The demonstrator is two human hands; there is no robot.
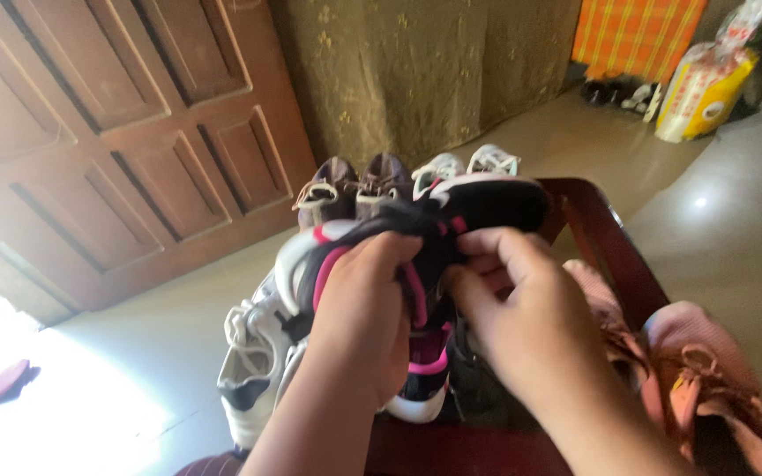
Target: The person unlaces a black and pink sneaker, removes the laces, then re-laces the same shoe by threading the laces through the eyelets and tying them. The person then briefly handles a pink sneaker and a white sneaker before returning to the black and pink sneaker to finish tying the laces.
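Left hand wrapped round black-pink sneaker, right hand pinching its tongue, above pink shoes and white sneaker.

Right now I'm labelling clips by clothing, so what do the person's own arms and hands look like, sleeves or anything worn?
Both forearms are bare, no sleeves in view. The left hand and right hand show no gloves, rings or watch.

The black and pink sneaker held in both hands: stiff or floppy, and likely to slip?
The black and pink sneaker probably flexes: its soft-looking upper bunches under the left hand and right hand. It seems light, held aloft by fingers alone. Slipping looks unlikely, since both hands grip the fabric-like upper.
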